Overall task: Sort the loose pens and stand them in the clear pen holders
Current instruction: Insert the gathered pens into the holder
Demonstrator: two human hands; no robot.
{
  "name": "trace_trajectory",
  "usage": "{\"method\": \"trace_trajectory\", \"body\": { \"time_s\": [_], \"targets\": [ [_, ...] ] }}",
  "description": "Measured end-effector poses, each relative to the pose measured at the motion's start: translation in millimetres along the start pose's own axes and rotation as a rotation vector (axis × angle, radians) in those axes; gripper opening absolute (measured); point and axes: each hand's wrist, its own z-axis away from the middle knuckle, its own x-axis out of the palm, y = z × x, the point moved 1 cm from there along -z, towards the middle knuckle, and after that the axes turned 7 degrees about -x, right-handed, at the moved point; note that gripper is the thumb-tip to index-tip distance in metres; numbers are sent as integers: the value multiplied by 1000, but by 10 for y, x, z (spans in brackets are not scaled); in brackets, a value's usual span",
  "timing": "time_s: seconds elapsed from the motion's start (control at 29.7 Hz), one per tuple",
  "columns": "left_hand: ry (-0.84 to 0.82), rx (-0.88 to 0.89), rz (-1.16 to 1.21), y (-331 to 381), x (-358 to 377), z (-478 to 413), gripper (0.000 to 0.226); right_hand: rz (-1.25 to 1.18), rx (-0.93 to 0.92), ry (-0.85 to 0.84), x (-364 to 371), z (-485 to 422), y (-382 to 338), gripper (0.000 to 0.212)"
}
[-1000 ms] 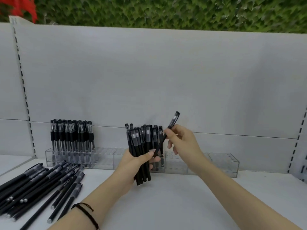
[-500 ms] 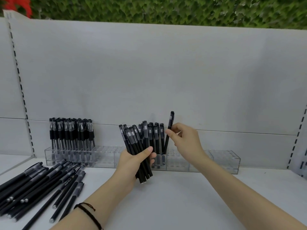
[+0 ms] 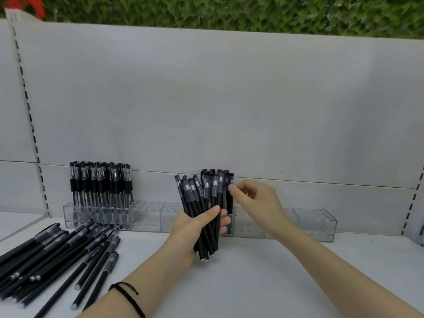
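My left hand grips a bundle of black pens upright in front of the row of clear pen holders. My right hand pinches the upper part of a single black pen, which stands in a holder slot just right of the bundle. Several more black pens stand behind the bundle, partly hidden by it. A block of grip pens stands in the left holder. Loose black pens lie fanned on the shelf at the left.
The white shelf ends at a white back panel with slotted uprights at both sides. The holder sections at the right end show open slots. A black cord bracelet sits on my left wrist.
My right hand has lowered the single pen from above the bundle down into a holder slot. The left hand has kept its bundle in nearly the same place.
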Motion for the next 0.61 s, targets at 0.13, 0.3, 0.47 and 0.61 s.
{"method": "trace_trajectory", "body": {
  "time_s": [0.13,0.3,0.47,0.61],
  "targets": [
    [-66,8,-14,-15,50,34,17,-252,55,-129,5,21,-124,22],
    [-25,1,8,-33,6,-21,21,-411,170,121,-223,-122,-128,23],
    [36,0,-67,-64,3,-23,19,-157,54,318,-405,-264,-28,22],
    [31,11,-99,-46,14,-6,20,-32,-29,262,-316,-248,31,17]
  ]
}}
